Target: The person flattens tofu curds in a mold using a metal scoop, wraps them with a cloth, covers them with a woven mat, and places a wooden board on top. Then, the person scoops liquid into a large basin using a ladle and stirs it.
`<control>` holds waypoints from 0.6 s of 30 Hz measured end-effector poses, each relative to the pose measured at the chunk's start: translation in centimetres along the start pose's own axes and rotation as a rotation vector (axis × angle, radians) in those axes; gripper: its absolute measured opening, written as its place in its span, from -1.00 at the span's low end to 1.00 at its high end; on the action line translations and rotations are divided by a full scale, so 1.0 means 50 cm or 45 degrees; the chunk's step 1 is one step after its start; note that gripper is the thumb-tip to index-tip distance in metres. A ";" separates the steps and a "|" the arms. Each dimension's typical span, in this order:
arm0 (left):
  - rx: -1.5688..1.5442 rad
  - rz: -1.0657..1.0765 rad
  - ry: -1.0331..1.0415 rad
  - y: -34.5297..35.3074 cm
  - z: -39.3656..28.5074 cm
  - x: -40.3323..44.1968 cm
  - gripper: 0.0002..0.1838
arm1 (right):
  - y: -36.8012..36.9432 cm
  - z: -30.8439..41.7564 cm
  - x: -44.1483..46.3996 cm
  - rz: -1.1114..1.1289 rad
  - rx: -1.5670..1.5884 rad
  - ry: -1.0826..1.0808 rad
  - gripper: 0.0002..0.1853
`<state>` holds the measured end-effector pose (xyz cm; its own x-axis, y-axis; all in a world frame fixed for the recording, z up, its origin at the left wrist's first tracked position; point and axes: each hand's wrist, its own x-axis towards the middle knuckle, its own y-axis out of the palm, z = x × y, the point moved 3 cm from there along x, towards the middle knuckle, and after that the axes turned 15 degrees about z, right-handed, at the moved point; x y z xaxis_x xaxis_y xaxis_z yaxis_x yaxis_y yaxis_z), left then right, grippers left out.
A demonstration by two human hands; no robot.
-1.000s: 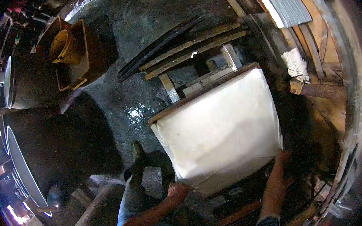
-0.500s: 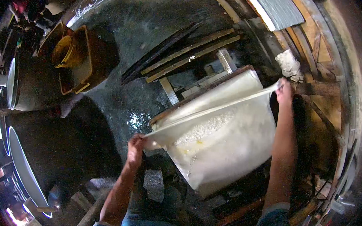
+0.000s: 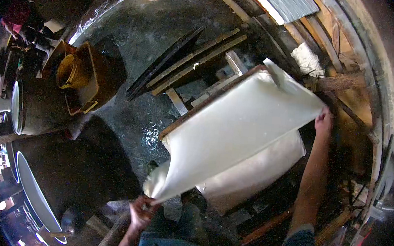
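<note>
A white cloth (image 3: 235, 117) stretches between both hands over a wooden-edged board (image 3: 208, 103). My left hand (image 3: 141, 211) is closed on its near left corner, where the fabric bunches into folds. The near right corner is pinched in my right hand (image 3: 323, 121), higher and off the board's right side. Below the taut edge shows another white cloth layer (image 3: 259, 161), lying on the near part of the board. Whatever lies between the layers is hidden.
A yellow-brown bucket (image 3: 68, 72) stands in a rectangular tub (image 3: 98, 79) on the left. Wooden beams (image 3: 193, 61) lie beyond the board on the wet floor. A crumpled white cloth (image 3: 307, 59) sits at upper right. Large round vessels (image 3: 36, 193) line the left.
Both hands have drawn the cloth's edge towards me, the left one down, the right one slightly outward. White crumbly lumps seen on the lower layer are now covered.
</note>
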<state>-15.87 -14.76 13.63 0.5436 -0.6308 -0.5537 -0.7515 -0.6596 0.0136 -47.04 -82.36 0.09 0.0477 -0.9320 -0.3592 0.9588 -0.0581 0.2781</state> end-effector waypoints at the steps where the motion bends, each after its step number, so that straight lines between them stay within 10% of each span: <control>1: 0.033 0.041 -0.029 0.015 0.071 -0.021 -0.92 | -0.047 -0.031 -0.022 -0.015 -0.049 0.117 -0.83; 6: 0.852 0.478 0.240 0.116 0.185 -0.026 -0.91 | -0.433 -0.250 0.064 -0.264 -0.383 0.212 -0.91; 11: 1.121 0.831 0.093 0.194 0.217 0.006 -0.92 | -0.380 -0.232 -0.013 -0.227 -2.378 -0.087 -0.70; 18: 1.112 0.809 0.076 0.230 0.338 -0.014 -0.89 | -0.428 -0.245 -0.010 -0.103 -2.420 0.416 -0.63</control>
<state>-31.21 -15.02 0.09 -0.0397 -0.7889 -0.6132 -0.8961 0.2996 -0.3274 -64.15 -76.25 -16.59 -0.1789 -0.8417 -0.5094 -0.0482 0.5247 -0.8499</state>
